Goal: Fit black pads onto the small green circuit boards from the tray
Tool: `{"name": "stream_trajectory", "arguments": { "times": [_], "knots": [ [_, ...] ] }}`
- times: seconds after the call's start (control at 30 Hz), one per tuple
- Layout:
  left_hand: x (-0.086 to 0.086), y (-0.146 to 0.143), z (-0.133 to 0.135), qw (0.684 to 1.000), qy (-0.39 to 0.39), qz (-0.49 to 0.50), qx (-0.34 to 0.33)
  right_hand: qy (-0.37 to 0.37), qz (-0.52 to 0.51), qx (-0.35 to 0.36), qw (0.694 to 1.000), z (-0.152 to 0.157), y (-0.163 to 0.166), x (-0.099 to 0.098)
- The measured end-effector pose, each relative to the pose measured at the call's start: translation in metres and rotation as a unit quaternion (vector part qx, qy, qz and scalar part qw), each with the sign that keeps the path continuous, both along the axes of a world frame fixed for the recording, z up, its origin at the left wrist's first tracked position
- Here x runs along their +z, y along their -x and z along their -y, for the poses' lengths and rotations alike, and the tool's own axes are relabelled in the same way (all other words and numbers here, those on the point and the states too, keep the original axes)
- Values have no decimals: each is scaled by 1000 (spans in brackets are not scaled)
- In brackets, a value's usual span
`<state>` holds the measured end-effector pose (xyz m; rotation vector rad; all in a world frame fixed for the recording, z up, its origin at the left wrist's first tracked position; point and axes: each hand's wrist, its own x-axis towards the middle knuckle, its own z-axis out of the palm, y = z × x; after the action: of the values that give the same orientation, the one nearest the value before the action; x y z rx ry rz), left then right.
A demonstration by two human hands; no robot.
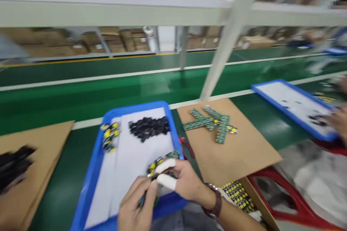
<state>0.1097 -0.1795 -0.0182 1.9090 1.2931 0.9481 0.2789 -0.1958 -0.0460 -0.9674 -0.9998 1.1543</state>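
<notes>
Pinches a small dark part [154, 177] narrowly between the fingertips of the left hand [137, 200] and the white finger cots [166, 182] of the right hand [188, 180], over the blue tray's [137, 108] near right corner. Has yellow-and-black components [152, 167] just beyond, then a similar cluster [110, 136] by the far left corner, black parts [148, 128] along the far edge, and, past the right edge, green circuit boards [222, 130] on a cardboard sheet [244, 158].

2 blu trays [89, 173] nr., approx. 5 grn PCBs [223, 130].
</notes>
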Motion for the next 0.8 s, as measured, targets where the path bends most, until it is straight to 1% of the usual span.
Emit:
{"name": "stream_trajectory", "arguments": {
  "times": [0.03,0.07,0.17,0.27,0.33,0.4,0.53,0.6,0.7,0.8],
  "knots": [
    [5,-3,6,999,19,13,-23,0,7,-6,1000,4,-4,4],
    [8,-9,9,999,26,25,-26,-1,19,-11,1000,6,-8,5],
    [9,-21,9,997,53,41,-36,1,46,-15,999,9,-13,3],
    [5,-18,8,996,67,47,-48,5,50,-21,999,12,-14,-3],
    [3,-13,7,996,62,52,-36,5,54,-21,998,12,-15,-5],
    [4,-10,6,996,62,61,-29,7,59,-17,998,12,-16,-5],
    [5,-11,3,991,89,94,-42,8,56,-12,998,14,-16,-4],
    [4,-14,3,988,105,112,-23,-4,62,-13,998,17,-15,-3],
    [1,-18,6,981,134,142,3,-33,113,-16,993,22,-14,0],
    [-2,-19,9,959,205,194,-20,-64,169,-23,983,24,-16,6]
  ]
}}
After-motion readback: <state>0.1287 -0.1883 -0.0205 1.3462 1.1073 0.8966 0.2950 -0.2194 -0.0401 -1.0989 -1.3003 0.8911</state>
